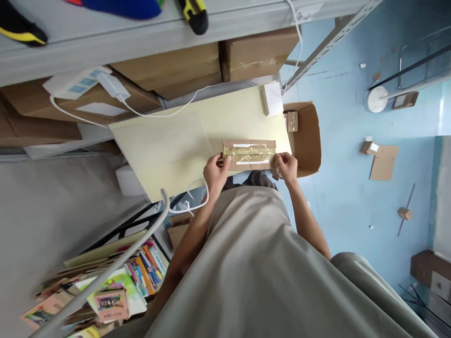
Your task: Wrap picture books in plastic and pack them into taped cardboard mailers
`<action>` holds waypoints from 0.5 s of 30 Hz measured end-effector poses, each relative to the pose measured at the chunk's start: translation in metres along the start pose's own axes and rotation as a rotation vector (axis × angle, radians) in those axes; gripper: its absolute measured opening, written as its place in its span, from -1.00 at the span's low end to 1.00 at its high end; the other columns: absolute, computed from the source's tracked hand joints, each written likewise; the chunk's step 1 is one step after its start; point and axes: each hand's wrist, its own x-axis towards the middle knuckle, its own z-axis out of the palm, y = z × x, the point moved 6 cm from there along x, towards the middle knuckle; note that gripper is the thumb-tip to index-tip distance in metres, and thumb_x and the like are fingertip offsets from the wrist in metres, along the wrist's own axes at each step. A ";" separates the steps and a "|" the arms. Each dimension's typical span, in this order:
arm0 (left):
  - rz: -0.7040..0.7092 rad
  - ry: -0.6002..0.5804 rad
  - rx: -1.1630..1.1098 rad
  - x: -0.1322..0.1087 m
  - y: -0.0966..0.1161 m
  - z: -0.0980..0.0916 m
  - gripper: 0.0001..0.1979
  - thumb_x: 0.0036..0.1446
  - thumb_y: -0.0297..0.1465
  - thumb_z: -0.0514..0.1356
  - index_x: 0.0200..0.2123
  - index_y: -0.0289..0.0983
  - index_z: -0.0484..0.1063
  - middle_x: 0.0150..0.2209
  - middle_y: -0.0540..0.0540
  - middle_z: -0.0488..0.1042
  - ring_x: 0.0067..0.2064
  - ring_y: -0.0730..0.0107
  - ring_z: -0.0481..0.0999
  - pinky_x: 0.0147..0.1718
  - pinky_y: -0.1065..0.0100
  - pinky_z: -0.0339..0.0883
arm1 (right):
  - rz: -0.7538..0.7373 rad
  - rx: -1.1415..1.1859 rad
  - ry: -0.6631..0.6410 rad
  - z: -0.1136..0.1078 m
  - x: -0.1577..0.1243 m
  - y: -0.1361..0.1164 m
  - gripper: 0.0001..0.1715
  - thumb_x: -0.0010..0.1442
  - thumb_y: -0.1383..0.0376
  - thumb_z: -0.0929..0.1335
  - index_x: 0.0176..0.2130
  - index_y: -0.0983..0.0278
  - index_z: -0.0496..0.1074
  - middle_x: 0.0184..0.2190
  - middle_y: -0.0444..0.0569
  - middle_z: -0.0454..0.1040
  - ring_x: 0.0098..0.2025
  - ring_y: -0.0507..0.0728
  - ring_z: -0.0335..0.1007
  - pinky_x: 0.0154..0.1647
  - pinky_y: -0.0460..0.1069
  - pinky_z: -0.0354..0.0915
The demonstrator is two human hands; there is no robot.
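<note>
A flat brown cardboard parcel (249,154) sealed with shiny clear tape lies at the near edge of a pale yellow table (169,145). My left hand (215,171) grips the parcel's left end, fingers curled over its edge. My right hand (287,168) holds the right end the same way. Both arms reach forward over my grey-green clothing.
A small white box (272,98) sits at the table's far right corner. An open cardboard box (306,136) stands on the blue floor beside it. Brown boxes (176,70) fill a shelf behind. A white cable (165,110) crosses the table. Books (116,291) are stacked at the lower left.
</note>
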 end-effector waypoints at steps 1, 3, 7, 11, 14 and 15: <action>0.020 -0.015 -0.003 -0.004 0.011 0.012 -0.64 0.51 -0.07 0.29 0.15 -0.13 0.69 0.13 -0.19 0.77 0.07 0.01 0.79 0.12 0.13 0.63 | 0.022 0.005 0.032 -0.014 0.003 0.010 -0.59 0.32 -0.07 0.42 -0.34 0.18 0.58 -0.38 0.02 0.69 -0.27 0.26 0.65 -0.11 0.14 0.58; 0.064 -0.036 0.004 -0.009 0.039 0.042 -0.65 0.49 -0.09 0.33 0.15 -0.14 0.70 0.13 -0.21 0.76 0.04 0.01 0.80 0.09 0.13 0.65 | 0.055 0.005 0.116 -0.044 0.013 0.033 -0.61 0.31 -0.06 0.41 -0.37 0.15 0.53 -0.41 -0.01 0.64 -0.31 0.24 0.61 -0.14 0.14 0.55; 0.213 -0.124 0.087 -0.017 0.111 0.135 -0.68 0.52 -0.15 0.34 0.18 -0.15 0.69 0.15 -0.24 0.72 -0.01 0.06 0.80 0.08 0.15 0.67 | 0.104 0.020 0.340 -0.117 0.045 0.094 -0.61 0.34 -0.08 0.35 -0.33 0.13 0.49 -0.35 0.00 0.63 -0.26 0.24 0.59 -0.11 0.13 0.53; 0.404 -0.275 0.219 -0.029 0.185 0.255 -0.65 0.56 -0.32 0.28 0.32 -0.19 0.59 0.25 -0.27 0.67 0.22 0.03 0.74 0.28 0.12 0.62 | 0.245 0.075 0.529 -0.189 0.075 0.182 -0.61 0.33 -0.06 0.34 -0.26 0.17 0.52 -0.30 -0.02 0.62 -0.17 0.21 0.56 0.00 0.11 0.53; 0.478 -0.364 0.300 -0.023 0.217 0.346 -0.59 0.58 -0.42 0.20 0.40 -0.24 0.51 0.36 -0.31 0.62 0.37 -0.01 0.65 0.38 0.07 0.57 | 0.423 0.206 0.552 -0.212 0.090 0.255 -0.64 0.29 -0.01 0.35 -0.17 0.20 0.52 -0.25 -0.05 0.61 -0.16 0.17 0.57 -0.06 0.07 0.55; 0.489 -0.389 0.322 -0.017 0.221 0.375 -0.57 0.59 -0.45 0.16 0.42 -0.24 0.49 0.39 -0.32 0.60 0.41 -0.02 0.63 0.42 0.04 0.54 | 0.497 0.264 0.529 -0.210 0.093 0.277 -0.65 0.27 0.00 0.36 -0.13 0.20 0.51 -0.25 -0.07 0.60 -0.18 0.16 0.57 -0.10 0.05 0.57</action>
